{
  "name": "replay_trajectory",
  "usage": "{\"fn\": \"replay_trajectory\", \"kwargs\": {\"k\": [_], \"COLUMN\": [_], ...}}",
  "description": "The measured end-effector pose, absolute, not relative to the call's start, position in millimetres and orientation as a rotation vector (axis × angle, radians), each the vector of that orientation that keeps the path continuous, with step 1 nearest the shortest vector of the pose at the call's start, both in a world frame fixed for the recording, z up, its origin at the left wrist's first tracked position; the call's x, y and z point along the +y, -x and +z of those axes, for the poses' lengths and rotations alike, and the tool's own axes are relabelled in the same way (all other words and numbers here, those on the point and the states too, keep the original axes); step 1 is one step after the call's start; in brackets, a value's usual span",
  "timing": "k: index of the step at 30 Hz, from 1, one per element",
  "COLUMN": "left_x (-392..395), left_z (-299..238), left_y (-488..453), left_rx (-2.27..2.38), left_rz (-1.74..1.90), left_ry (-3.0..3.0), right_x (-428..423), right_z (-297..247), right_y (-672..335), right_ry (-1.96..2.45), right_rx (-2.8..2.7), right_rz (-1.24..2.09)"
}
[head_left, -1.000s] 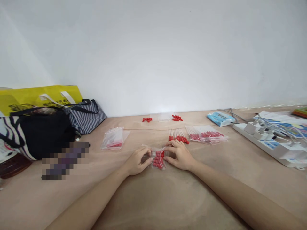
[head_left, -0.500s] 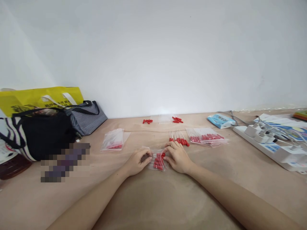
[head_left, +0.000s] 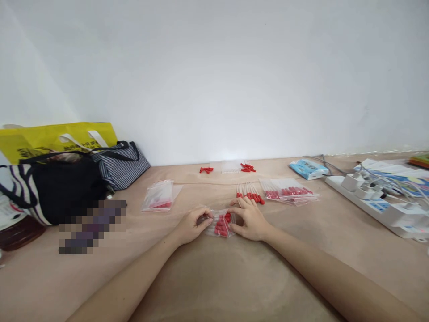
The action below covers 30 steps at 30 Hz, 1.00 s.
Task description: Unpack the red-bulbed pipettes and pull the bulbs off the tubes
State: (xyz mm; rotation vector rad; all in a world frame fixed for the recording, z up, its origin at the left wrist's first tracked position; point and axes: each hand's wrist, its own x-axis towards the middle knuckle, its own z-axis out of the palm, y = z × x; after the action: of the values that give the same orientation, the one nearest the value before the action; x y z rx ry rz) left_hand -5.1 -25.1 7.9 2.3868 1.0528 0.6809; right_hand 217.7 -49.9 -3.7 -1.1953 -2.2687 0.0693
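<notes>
A small clear zip bag lies on the table between my hands, with several red-tipped pale sticks inside it. At its left end, my left hand pinches the plastic between thumb and fingers. Curled over the right end is my right hand, its thumb and fingertips gripping the bag's edge. Just beyond my right fingers lie loose red-tipped sticks, red ends toward me. Filled zip bags are stacked to their right. Another stack of zip bags rests beyond my left hand.
Along the wall lie two small groups of red pieces and a clear bag. A blue packet and a power strip with plugs and cables occupy the right. Bags, including a striped one, stand left beside a blurred-out object.
The bag between my hands has shifted very slightly, and its red tips sit a little differently. Both hands keep nearly the same place, with small finger movements.
</notes>
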Motion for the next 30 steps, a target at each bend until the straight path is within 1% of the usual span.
{"fn": "replay_trajectory", "kwargs": {"k": [4, 7, 14, 24, 30], "left_x": [-25, -25, -27, -26, -26], "left_z": [10, 11, 14, 13, 12], "left_y": [5, 5, 4, 4, 5], "left_rx": [1.012, 1.005, 1.033, 1.027, 1.036], "left_rz": [0.678, 0.668, 0.663, 0.647, 0.636], "left_ry": [-2.392, -2.383, -2.383, -2.403, -2.414], "right_x": [-48, -48, -50, -52, -53], "right_z": [-3, -2, 3, 3, 5], "right_y": [-217, -216, -217, -205, -212], "right_ry": [1.039, 0.963, 1.008, 1.141, 1.098], "right_rx": [-2.322, -2.354, -2.465, -2.526, -2.503], "right_rz": [-0.112, -0.179, -0.082, -0.158, 0.004]}}
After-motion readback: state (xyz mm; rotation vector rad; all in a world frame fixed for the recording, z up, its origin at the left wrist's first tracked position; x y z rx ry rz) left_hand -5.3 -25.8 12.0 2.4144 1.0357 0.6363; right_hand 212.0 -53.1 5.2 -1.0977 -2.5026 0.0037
